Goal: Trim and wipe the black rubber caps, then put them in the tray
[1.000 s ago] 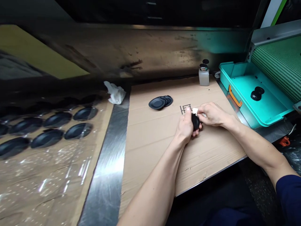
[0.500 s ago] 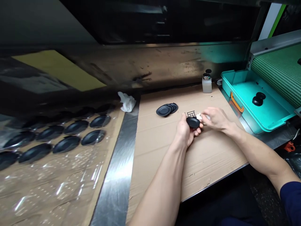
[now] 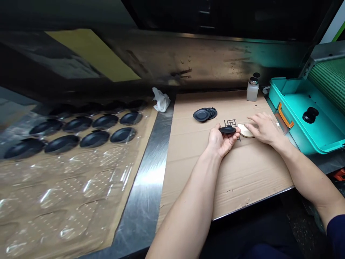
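Near the middle of the cardboard, my left hand is closed on a black oval plastic piece, tilted so it shows nearly edge-on. My right hand is palm down with its fingers stretched out and apart. Its thumb is at the edge of a flat, round, cream-white pad lying on the cardboard; whether it touches the pad I cannot tell. Several similar black pieces lie overlapped on the cardboard, up and left of my left hand.
A cardboard sheet covers the table. Clear plastic trays at left hold rows of black pieces. A crumpled white tissue and a pump bottle stand toward the back. A teal bin with black parts is at right, beside a green conveyor belt.
My right hand has moved away from the black piece, its fingers opening beside the white pad; the small white thing it held no longer shows. My left hand has tilted the piece. The view has shifted.
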`<state>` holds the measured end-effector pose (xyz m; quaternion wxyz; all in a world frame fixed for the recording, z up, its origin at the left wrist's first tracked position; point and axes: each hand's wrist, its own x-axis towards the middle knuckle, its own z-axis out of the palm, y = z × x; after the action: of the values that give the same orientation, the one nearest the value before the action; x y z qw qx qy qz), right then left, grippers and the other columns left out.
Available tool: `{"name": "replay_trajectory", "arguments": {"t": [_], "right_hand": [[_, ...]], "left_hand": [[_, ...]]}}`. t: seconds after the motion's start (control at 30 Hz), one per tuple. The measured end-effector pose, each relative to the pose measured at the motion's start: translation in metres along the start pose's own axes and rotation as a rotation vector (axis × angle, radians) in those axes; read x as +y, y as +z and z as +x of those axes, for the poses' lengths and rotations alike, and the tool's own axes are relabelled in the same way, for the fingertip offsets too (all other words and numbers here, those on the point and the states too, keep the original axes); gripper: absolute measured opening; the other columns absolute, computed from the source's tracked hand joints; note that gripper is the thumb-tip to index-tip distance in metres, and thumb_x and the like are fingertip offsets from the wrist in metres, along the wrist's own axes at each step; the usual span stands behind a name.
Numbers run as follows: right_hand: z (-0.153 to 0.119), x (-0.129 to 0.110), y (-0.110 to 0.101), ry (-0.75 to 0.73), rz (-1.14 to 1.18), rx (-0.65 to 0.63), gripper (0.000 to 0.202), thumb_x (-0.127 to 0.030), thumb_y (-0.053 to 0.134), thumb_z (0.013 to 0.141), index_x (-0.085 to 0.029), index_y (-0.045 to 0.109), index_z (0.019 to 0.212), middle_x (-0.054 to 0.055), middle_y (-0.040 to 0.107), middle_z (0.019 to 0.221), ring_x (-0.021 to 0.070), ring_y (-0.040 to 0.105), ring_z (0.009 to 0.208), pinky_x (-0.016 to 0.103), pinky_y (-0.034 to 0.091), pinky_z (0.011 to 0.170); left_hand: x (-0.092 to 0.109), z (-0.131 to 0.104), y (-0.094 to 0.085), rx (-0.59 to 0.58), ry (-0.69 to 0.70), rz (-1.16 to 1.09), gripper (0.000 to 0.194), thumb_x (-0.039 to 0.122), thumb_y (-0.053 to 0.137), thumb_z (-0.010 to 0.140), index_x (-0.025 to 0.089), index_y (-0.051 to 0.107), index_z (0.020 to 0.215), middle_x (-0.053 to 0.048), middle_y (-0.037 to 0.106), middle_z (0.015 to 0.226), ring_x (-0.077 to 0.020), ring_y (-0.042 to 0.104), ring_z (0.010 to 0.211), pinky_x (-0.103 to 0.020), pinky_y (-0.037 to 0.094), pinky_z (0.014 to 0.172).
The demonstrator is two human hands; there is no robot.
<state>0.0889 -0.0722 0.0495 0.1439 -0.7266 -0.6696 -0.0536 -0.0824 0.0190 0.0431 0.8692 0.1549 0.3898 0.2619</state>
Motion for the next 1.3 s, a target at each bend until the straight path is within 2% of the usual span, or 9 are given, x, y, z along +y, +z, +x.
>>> {"name": "replay_trajectory", "arguments": {"t": [0.17,0.4,0.53,0.6,0.67,0.77,0.9,1.07,1.3], "right_hand": [[-0.003,-0.003,0.007,-0.114,0.093,-0.137,0.038,-0.044,0.058,0.100,-0.024,0.069,0.129,0.010,0.071,0.119,0.0271,0.061,0.112,0.041,0.044,0.099],[0.002,-0.010,0.010,0.154,0.350,0.156,0.043,-0.046,0.058,0.099,-0.018,0.070,0.129,0.010,0.072,0.119,0.0235,0.065,0.106,0.036,0.047,0.095],[-0.006,-0.037,0.018,0.078,0.431,0.057,0.037,-0.046,0.052,0.103,-0.022,0.074,0.120,0.008,0.073,0.110,0.0221,0.063,0.105,0.035,0.046,0.094],[-0.008,-0.046,0.023,0.009,0.392,0.029,0.034,-0.042,0.053,0.103,-0.022,0.074,0.121,0.009,0.070,0.113,0.0226,0.060,0.110,0.035,0.045,0.096],[-0.007,-0.049,0.026,0.037,0.295,0.031,0.034,-0.040,0.054,0.103,-0.021,0.073,0.124,0.012,0.066,0.114,0.0241,0.057,0.111,0.035,0.044,0.096],[-0.004,-0.047,0.024,0.084,0.188,-0.012,0.035,-0.041,0.052,0.104,-0.019,0.073,0.122,0.012,0.064,0.110,0.0246,0.055,0.105,0.036,0.044,0.094],[-0.005,-0.046,0.018,-0.029,0.157,-0.088,0.037,-0.042,0.050,0.104,-0.023,0.069,0.130,0.012,0.062,0.122,0.0253,0.052,0.112,0.035,0.044,0.094],[-0.004,-0.034,0.014,0.169,0.001,-0.083,0.039,-0.042,0.045,0.105,-0.019,0.071,0.123,0.016,0.063,0.117,0.0307,0.052,0.112,0.040,0.044,0.094],[-0.009,-0.023,0.019,0.181,0.016,-0.085,0.041,-0.043,0.044,0.105,-0.018,0.069,0.126,0.016,0.065,0.120,0.0304,0.053,0.114,0.041,0.045,0.095]], "left_hand": [[0.001,0.002,-0.003,0.005,0.012,-0.035,0.066,0.047,0.019,0.108,-0.005,0.056,0.126,-0.016,0.068,0.069,-0.0171,0.063,0.048,-0.020,0.052,0.041],[-0.012,0.007,-0.002,-0.020,0.098,-0.017,0.061,0.054,0.025,0.107,0.006,0.063,0.116,-0.021,0.074,0.093,-0.0252,0.075,0.085,-0.032,0.064,0.068],[-0.026,0.013,-0.002,-0.136,0.209,-0.002,0.042,0.040,0.033,0.109,0.013,0.065,0.113,-0.015,0.076,0.104,-0.0238,0.074,0.102,-0.040,0.062,0.092],[-0.029,0.014,-0.003,-0.176,0.231,-0.013,0.039,0.037,0.033,0.108,0.014,0.065,0.109,-0.014,0.076,0.108,-0.0236,0.072,0.108,-0.040,0.059,0.100],[-0.029,0.016,-0.005,-0.196,0.254,-0.016,0.040,0.037,0.032,0.109,0.014,0.065,0.105,-0.013,0.075,0.110,-0.0226,0.071,0.112,-0.039,0.057,0.103],[-0.028,0.016,-0.005,-0.181,0.273,-0.010,0.041,0.035,0.031,0.109,0.015,0.066,0.103,-0.012,0.076,0.110,-0.0206,0.071,0.111,-0.037,0.056,0.103],[-0.026,0.017,-0.006,-0.139,0.228,0.025,0.045,0.036,0.030,0.109,0.013,0.067,0.100,-0.015,0.075,0.108,-0.0218,0.072,0.110,-0.038,0.057,0.101],[-0.024,0.015,-0.009,-0.130,0.255,0.042,0.040,0.034,0.034,0.108,0.013,0.067,0.101,-0.013,0.075,0.106,-0.0211,0.073,0.104,-0.042,0.058,0.099],[-0.010,0.011,-0.014,-0.129,0.265,0.120,0.042,0.040,0.030,0.105,0.013,0.062,0.110,-0.021,0.073,0.116,-0.0269,0.074,0.104,-0.037,0.060,0.081]]}}
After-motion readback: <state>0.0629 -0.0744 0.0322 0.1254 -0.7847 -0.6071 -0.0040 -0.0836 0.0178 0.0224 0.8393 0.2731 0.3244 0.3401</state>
